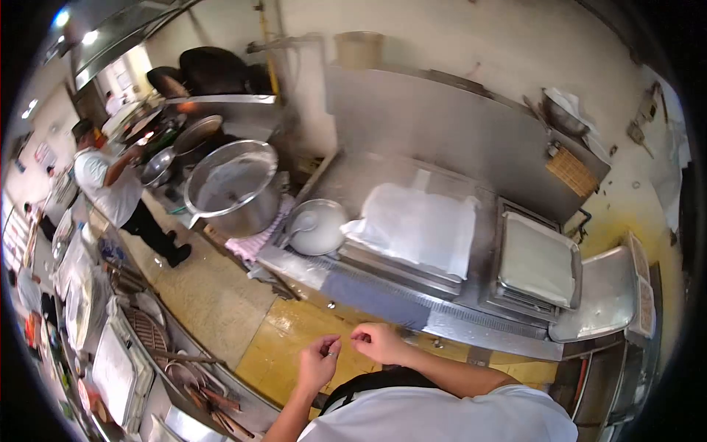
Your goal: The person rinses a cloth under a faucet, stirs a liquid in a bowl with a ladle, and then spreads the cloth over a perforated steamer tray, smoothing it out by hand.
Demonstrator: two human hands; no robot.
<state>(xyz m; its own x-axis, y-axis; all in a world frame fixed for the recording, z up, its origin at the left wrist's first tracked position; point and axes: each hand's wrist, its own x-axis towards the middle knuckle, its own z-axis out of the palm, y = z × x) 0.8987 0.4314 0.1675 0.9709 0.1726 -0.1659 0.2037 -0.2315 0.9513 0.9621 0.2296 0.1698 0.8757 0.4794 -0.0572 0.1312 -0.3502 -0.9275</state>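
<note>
My left hand (320,361) and my right hand (379,344) hang in front of my waist, a small gap apart, above the yellow floor. The fingers of both are curled in, and I see nothing in either. A ring shows on a left-hand finger. Beyond them runs a steel counter (449,326) with a blue-grey cloth (375,298) at its front edge. On the counter a white cloth (420,228) covers a stack of trays. To its left is a bowl of white liquid (315,228) with a ladle (304,222) in it. Neither hand touches these.
A large steel pot (247,210) stands left of the counter. Stacked trays (541,258) holding something white lie on the right, beside a tilted metal tray (600,295). A person (110,184) works at woks further left. Utensils (199,383) lie on the lower-left bench.
</note>
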